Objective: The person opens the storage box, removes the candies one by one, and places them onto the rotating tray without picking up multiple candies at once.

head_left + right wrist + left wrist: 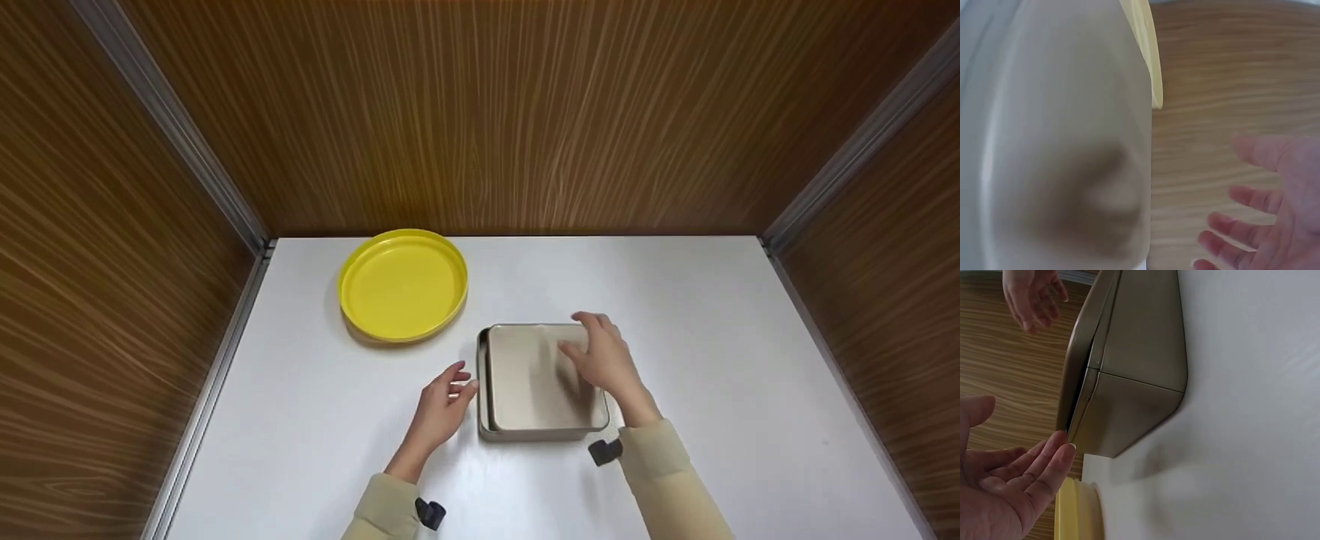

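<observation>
A square metal tin [484, 405] stands on the white table, its pale beige lid [536, 382] lying shifted to the right so that a dark gap shows along the left rim. My left hand [441, 409] is beside the tin's left side with its fingers loosely bent and holding nothing. In the left wrist view its fingertips [1061, 455] overlap the edge of the tin [1129, 394]. Over the right part of the lid hovers my right hand [606, 360], thumb and fingers spread apart. The right wrist view shows its shadow on the lid [1072, 112] and nothing in its grasp.
A round yellow tray [403, 289] with a raised rim lies at the back left of the table [697, 315]. Wood-grain panels [510, 120] close off the back and both sides, with metal strips along the corners.
</observation>
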Action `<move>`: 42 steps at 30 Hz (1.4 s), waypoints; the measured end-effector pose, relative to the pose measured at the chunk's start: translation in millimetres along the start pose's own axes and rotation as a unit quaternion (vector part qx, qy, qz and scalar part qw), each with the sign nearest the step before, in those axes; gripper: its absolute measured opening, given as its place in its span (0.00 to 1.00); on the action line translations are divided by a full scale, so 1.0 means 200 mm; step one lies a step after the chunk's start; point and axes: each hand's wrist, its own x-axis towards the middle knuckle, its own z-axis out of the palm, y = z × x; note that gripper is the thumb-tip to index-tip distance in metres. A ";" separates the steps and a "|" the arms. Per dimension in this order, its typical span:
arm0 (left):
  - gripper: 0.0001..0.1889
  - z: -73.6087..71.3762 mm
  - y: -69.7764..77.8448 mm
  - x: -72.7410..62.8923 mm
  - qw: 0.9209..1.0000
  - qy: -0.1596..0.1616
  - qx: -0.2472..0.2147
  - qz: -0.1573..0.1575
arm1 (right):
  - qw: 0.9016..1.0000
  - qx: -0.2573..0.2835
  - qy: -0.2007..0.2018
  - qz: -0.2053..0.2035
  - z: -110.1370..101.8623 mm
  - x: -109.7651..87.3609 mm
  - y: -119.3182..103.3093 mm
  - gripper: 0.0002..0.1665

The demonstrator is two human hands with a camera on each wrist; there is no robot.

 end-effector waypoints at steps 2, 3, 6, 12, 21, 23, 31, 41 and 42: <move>0.24 0.00 0.01 0.00 1.000 0.001 0.004 0.004 | 1.000 -0.005 0.000 0.023 -0.02 -0.03 0.04 0.34; 0.23 0.01 0.02 0.01 1.000 0.001 0.006 0.005 | 0.999 -0.007 -0.001 0.034 -0.02 -0.05 0.06 0.35; 0.23 0.02 0.03 0.01 1.000 0.000 0.011 0.013 | 0.998 -0.012 -0.006 0.057 -0.03 -0.09 0.12 0.36; 0.25 0.05 0.06 0.02 1.000 -0.017 0.011 0.011 | 0.996 0.013 -0.033 0.082 0.00 -0.14 0.19 0.38; 0.26 0.09 0.08 0.03 0.998 -0.055 0.004 -0.011 | 0.991 0.045 -0.058 0.114 0.04 -0.15 0.21 0.36; 0.27 0.10 0.09 0.03 0.998 -0.060 0.004 -0.014 | 0.991 0.042 -0.058 0.112 0.04 -0.15 0.21 0.35; 0.27 0.12 0.09 0.04 0.998 -0.051 0.010 -0.020 | 0.990 0.049 -0.060 0.115 0.07 -0.15 0.22 0.30; 0.27 0.16 0.10 0.03 0.997 -0.071 -0.012 -0.008 | 0.992 0.038 -0.036 0.116 0.04 -0.13 0.25 0.25; 0.27 0.16 0.11 0.03 0.997 -0.071 -0.016 -0.005 | 0.992 0.039 -0.034 0.116 0.03 -0.12 0.25 0.25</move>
